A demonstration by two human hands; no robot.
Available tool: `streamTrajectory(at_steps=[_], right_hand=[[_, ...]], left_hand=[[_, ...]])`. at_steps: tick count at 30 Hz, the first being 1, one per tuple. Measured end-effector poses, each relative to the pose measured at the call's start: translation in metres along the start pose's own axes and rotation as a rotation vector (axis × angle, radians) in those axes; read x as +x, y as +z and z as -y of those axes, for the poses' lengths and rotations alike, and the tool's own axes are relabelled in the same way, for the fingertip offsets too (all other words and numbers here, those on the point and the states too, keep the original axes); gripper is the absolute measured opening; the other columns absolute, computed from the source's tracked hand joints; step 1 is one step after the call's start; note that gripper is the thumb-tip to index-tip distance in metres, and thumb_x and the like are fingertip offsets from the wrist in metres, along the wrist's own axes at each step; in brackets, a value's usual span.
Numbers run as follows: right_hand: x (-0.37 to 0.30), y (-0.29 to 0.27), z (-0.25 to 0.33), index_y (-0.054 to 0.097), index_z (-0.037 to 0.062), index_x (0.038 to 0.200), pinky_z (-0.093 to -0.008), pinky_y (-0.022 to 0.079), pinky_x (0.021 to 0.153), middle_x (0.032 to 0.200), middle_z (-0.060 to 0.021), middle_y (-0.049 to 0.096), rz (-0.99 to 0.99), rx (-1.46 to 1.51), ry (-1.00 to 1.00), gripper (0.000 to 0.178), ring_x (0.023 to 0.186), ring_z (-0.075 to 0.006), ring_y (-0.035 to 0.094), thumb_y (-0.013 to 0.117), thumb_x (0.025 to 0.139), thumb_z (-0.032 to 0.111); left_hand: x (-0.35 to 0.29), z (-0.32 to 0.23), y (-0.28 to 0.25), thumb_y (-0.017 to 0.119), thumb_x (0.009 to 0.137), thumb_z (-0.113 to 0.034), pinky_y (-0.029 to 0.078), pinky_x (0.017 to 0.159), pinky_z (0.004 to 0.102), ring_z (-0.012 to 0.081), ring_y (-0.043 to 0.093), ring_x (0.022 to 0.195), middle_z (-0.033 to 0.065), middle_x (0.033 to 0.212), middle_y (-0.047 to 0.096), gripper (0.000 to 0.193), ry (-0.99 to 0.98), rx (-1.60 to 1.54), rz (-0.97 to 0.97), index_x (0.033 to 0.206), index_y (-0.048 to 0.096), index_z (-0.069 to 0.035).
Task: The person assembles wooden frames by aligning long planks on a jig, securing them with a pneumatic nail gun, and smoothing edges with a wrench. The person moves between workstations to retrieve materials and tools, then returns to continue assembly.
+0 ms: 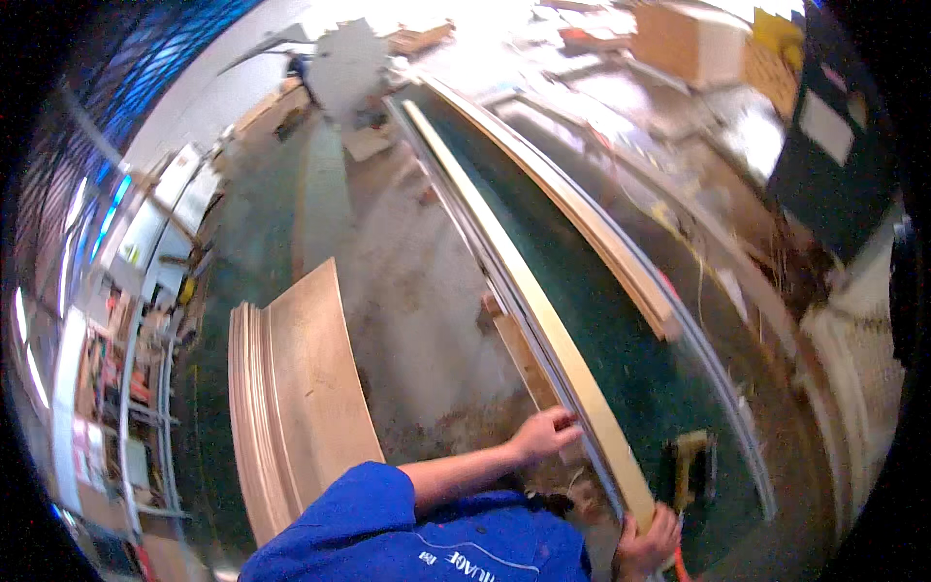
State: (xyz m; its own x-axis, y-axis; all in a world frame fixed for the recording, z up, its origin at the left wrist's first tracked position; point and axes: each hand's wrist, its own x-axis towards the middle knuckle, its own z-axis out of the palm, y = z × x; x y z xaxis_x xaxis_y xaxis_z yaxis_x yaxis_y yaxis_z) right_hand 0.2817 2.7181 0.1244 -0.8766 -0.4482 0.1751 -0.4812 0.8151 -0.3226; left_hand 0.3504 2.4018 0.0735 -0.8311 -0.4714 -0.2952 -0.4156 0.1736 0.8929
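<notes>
A long, narrow pale wood strip [524,281] runs along the left edge of a long dark green work table [582,301], beside a grey metal rail. My right hand [650,540] is closed around the strip's near end, thumb on the near side. My left hand [546,434] is held just left of the strip, by the table's edge. Its fingers are curled together; whatever may be in them is too small or hidden to make out. Right of the strip's near end lies a tan and dark hand tool [690,470], its kind unclear. Something orange shows beside my right hand.
A stack of brown sheets [305,369] rises at my left. Another wooden strip [621,252] lies along the table's far right side, inside a metal rail. Shelves with goods [131,388] line the left. A large box [689,44] stands at the back right.
</notes>
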Motion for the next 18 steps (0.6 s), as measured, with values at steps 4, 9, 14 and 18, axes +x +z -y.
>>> streamTrajectory(at_steps=[4, 9, 14, 18], right_hand=[[-0.01, -0.035, 0.039, 0.06, 0.0037, 0.119, -0.0537, 0.047, 0.093, 0.114, -0.0185, 0.063, 0.126, -0.06, -0.1, 0.051, 0.106, -0.0408, 0.059, 0.074, 0.087, 0.041], [-0.027, -0.035, 0.066, 0.062, 0.0063, 0.101, -0.0504, 0.051, 0.078, 0.093, -0.0141, 0.063, 0.225, 0.141, -0.052, 0.047, 0.086, -0.0371, 0.062, 0.082, 0.077, 0.041], [-0.065, -0.015, 0.06, 0.07, 0.0109, 0.114, -0.0549, 0.053, 0.08, 0.118, -0.0203, 0.066, 0.487, -0.037, -0.07, 0.049, 0.097, -0.0413, 0.066, 0.074, 0.083, 0.049], [-0.068, -0.01, 0.085, 0.068, 0.0102, 0.109, -0.0536, 0.053, 0.073, 0.109, -0.0202, 0.065, 0.482, -0.044, -0.182, 0.046, 0.091, -0.0402, 0.065, 0.076, 0.082, 0.047]], left_hand=[[-0.004, 0.0, -0.03, 0.07, 0.094, -0.036, 0.054, 0.085, 0.0349, 0.0192, 0.067, 0.094, 0.0124, 0.104, 0.074, 0.041, -0.058, -0.061, 0.026, 0.114, 0.069, 0.0], [-0.016, 0.006, -0.073, 0.071, 0.093, -0.042, 0.055, 0.079, 0.0363, 0.0196, 0.068, 0.086, 0.0099, 0.099, 0.073, 0.043, -0.138, -0.041, 0.035, 0.11, 0.07, -0.002], [0.007, 0.037, -0.112, 0.069, 0.097, -0.034, 0.061, 0.078, 0.0387, 0.023, 0.072, 0.091, 0.011, 0.106, 0.072, 0.038, -0.342, -0.873, 0.032, 0.113, 0.061, 0.0], [0.002, 0.049, -0.138, 0.067, 0.098, -0.03, 0.062, 0.084, 0.0433, 0.0273, 0.074, 0.093, 0.0147, 0.107, 0.072, 0.038, -0.384, -0.966, 0.019, 0.114, 0.059, 0.004]])
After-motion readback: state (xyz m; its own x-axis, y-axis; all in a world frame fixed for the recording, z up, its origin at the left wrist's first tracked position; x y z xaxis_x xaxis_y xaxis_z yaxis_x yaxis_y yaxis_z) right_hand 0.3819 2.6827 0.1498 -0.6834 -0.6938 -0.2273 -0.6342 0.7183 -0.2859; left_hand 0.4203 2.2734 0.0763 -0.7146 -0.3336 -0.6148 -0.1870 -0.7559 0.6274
